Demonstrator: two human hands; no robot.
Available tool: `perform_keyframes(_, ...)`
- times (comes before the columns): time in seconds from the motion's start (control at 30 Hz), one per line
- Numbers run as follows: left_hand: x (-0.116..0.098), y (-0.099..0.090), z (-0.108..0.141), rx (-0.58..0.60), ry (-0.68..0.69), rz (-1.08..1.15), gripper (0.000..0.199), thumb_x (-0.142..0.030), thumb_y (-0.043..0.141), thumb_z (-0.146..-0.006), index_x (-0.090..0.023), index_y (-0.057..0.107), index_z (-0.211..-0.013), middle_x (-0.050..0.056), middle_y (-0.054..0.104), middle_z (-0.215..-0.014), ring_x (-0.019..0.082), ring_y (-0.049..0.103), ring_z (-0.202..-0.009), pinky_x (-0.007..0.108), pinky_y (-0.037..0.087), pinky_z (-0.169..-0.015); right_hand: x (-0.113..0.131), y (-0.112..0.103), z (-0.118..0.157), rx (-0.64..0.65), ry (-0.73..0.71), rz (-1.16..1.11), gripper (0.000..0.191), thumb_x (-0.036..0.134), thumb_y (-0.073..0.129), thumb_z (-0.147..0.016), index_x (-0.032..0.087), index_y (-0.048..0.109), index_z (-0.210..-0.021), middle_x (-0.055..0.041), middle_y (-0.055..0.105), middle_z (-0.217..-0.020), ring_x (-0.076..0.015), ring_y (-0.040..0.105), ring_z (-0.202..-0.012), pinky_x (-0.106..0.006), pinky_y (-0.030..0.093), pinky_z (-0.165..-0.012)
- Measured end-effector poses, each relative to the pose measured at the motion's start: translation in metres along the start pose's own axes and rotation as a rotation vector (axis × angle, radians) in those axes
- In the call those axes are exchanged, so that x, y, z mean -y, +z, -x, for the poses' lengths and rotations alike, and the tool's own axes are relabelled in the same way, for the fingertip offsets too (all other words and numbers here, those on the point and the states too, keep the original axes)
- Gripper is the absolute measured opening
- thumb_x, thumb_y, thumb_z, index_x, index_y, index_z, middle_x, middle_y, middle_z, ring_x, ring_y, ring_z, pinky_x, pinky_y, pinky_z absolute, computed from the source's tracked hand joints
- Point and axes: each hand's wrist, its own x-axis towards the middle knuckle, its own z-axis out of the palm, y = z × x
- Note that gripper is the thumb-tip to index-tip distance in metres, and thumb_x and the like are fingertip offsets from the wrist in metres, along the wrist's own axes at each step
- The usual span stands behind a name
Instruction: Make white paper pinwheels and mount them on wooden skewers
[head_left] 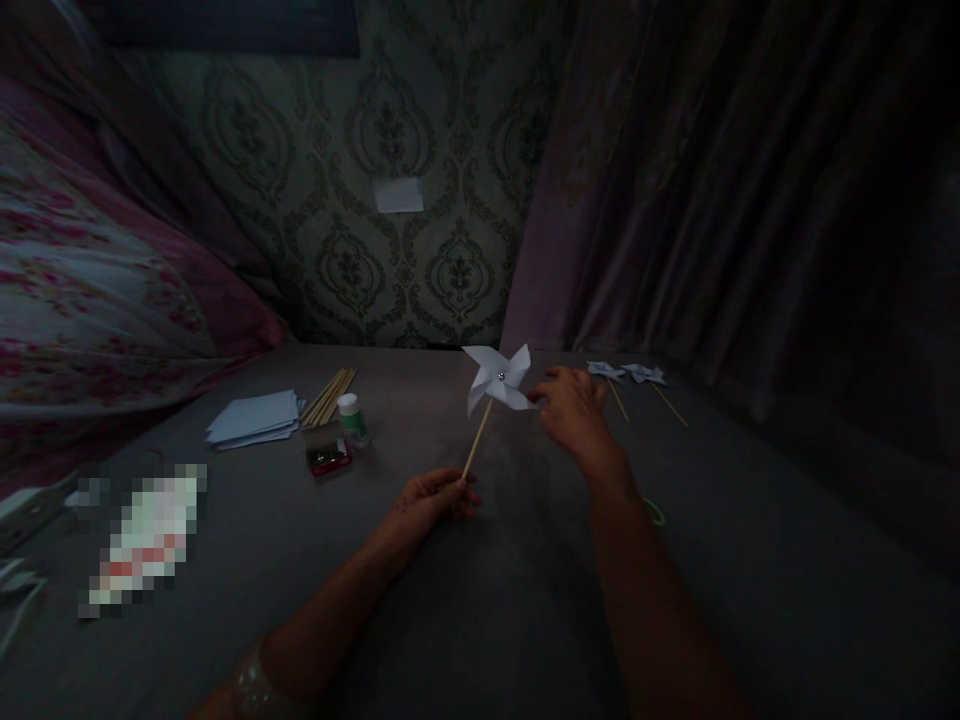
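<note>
The left forearm (341,590) is bare, with a pale, see-through band (255,685) at its near end, flecked with glints; the left hand (435,492) has small dark dots on its back; the right hand (574,412) shows fainter specks; the right forearm (637,570) is bare, a dim dark mark (630,489) near its wrist.

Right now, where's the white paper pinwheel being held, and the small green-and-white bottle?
Held white paper pinwheel (501,378), head view: its pinned centre.
Small green-and-white bottle (353,422), head view: its green part.
</note>
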Motion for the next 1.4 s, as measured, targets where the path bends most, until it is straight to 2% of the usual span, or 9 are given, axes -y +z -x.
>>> perform_keyframes(0.1,-0.002,0.001,0.002,-0.007,-0.009,-0.004,0.033,-0.04,0.073,-0.069,-0.014,0.069,-0.089,0.005,0.07,-0.076,0.012,0.061,-0.062,0.024,0.045,-0.063,-0.001,-0.004,-0.001,0.007,0.042,-0.031,0.035,0.007,0.043,-0.079,0.023,0.074,-0.081,-0.0091,0.061,-0.116,-0.0295,0.048,-0.11,-0.047,0.036,-0.088)
perform_keyframes(0.23,-0.004,0.003,0.004,0.0,-0.006,-0.028,0.031,-0.038,0.073,-0.069,-0.014,0.069,-0.088,0.005,0.069,-0.075,0.012,0.061,-0.062,0.024,0.045,-0.062,-0.002,-0.007,-0.005,-0.243,0.076,0.003,0.052,0.004,0.04,-0.077,0.022,0.062,-0.12,-0.0135,0.053,-0.127,-0.0301,0.045,-0.113,-0.047,0.036,-0.087)
perform_keyframes(0.3,-0.003,0.003,0.004,0.012,-0.003,-0.03,0.031,-0.039,0.074,-0.067,-0.014,0.07,-0.086,0.005,0.069,-0.073,0.012,0.061,-0.061,0.025,0.045,-0.061,-0.003,-0.004,-0.006,-0.257,0.034,0.023,0.063,0.002,0.04,-0.074,0.026,0.053,-0.132,-0.013,0.046,-0.134,-0.0305,0.042,-0.118,-0.047,0.036,-0.088)
perform_keyframes(0.57,-0.002,0.0,0.001,-0.04,0.011,0.011,0.032,-0.039,0.075,-0.068,-0.014,0.07,-0.087,0.006,0.07,-0.075,0.013,0.062,-0.061,0.025,0.046,-0.061,0.003,0.006,-0.002,0.074,0.013,0.006,0.048,0.006,0.043,-0.08,0.03,0.067,-0.114,-0.0109,0.052,-0.131,-0.0305,0.043,-0.12,-0.047,0.035,-0.093)
perform_keyframes(0.8,0.001,-0.004,-0.003,-0.078,0.026,0.069,0.035,-0.04,0.076,-0.068,-0.013,0.07,-0.09,0.008,0.071,-0.08,0.014,0.064,-0.065,0.025,0.046,-0.064,0.015,0.008,-0.003,0.434,-0.155,-0.178,0.038,0.008,0.045,-0.081,0.027,0.073,-0.098,-0.0029,0.069,-0.11,-0.0169,0.062,-0.102,-0.029,0.042,-0.09)
perform_keyframes(1.07,-0.012,-0.007,-0.005,-0.189,0.051,0.168,0.04,-0.041,0.081,-0.059,-0.015,0.071,-0.088,0.01,0.072,-0.091,0.017,0.065,-0.08,0.024,0.045,-0.067,0.031,0.01,-0.004,0.332,-0.068,-0.182,0.019,0.028,0.057,-0.084,0.023,0.074,-0.09,-0.005,0.074,-0.096,-0.0193,0.066,-0.093,-0.027,0.044,-0.078)
perform_keyframes(1.13,-0.014,-0.007,-0.007,-0.21,0.053,0.179,0.039,-0.04,0.082,-0.057,-0.015,0.072,-0.085,0.009,0.071,-0.094,0.016,0.064,-0.081,0.023,0.045,-0.067,0.035,0.014,-0.005,0.316,-0.045,-0.208,0.024,0.036,0.057,-0.084,0.02,0.075,-0.082,-0.007,0.075,-0.087,-0.0202,0.067,-0.085,-0.027,0.043,-0.073)
perform_keyframes(1.23,-0.014,-0.007,-0.01,-0.231,0.071,0.189,0.038,-0.038,0.083,-0.054,-0.015,0.073,-0.082,0.005,0.068,-0.083,0.012,0.06,-0.072,0.021,0.044,-0.064,0.039,0.023,-0.006,0.316,0.003,-0.249,0.03,0.039,0.057,-0.084,0.017,0.075,-0.076,-0.0085,0.074,-0.08,-0.0217,0.067,-0.08,-0.029,0.043,-0.072)
perform_keyframes(1.4,-0.013,-0.006,-0.008,-0.186,0.106,0.195,0.039,-0.037,0.083,-0.053,-0.014,0.073,-0.083,0.0,0.06,-0.066,0.01,0.055,-0.061,0.021,0.041,-0.059,0.04,0.041,0.002,0.354,0.014,-0.318,0.014,0.029,0.064,-0.077,0.021,0.075,-0.081,-0.0048,0.075,-0.088,-0.0209,0.067,-0.085,-0.029,0.046,-0.075)
